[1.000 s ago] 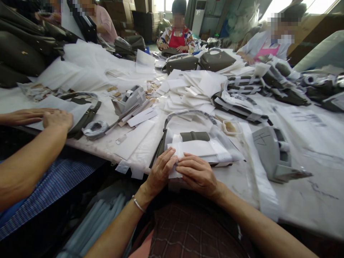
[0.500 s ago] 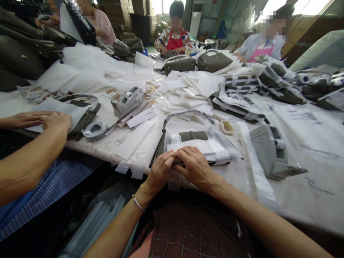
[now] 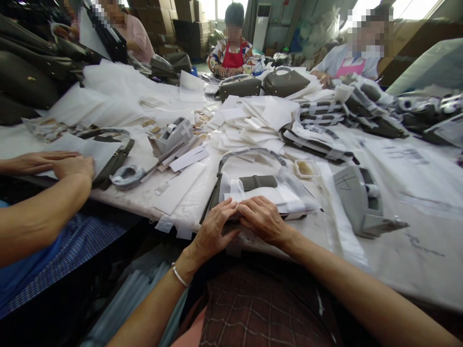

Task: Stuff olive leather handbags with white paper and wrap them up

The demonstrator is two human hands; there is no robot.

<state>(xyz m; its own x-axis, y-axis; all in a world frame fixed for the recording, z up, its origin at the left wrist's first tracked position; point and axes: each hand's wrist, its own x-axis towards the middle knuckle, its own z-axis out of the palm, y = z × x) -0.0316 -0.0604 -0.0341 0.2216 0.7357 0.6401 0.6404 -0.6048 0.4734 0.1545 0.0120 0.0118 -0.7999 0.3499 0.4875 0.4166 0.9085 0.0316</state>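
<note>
A dark olive handbag [image 3: 213, 193] lies flat on the table in front of me, its handle [image 3: 249, 153] wrapped in clear film. White wrapping paper [image 3: 289, 198] covers much of its face around a dark strap tab [image 3: 258, 182]. My left hand [image 3: 217, 222] rests on the near edge of the bag, fingers stretched out and thumb apart. Close against its fingertips, my right hand [image 3: 264, 219] has its fingers bent and pressed together at the paper's edge. What lies under the right fingertips is hidden.
At the left, a co-worker's hands [image 3: 72, 166] press paper on another bag [image 3: 115, 164]. Grey tape dispensers [image 3: 358, 200] stand on both sides. A small dish [image 3: 306, 167], a pile of paper sheets [image 3: 249, 123] and wrapped bags [image 3: 318, 142] lie beyond. Several people work across the table.
My left thumb has come away from the bag's near edge and now stands apart from the fingers. The right fingers have drawn in more tightly. The bag lies where it was.
</note>
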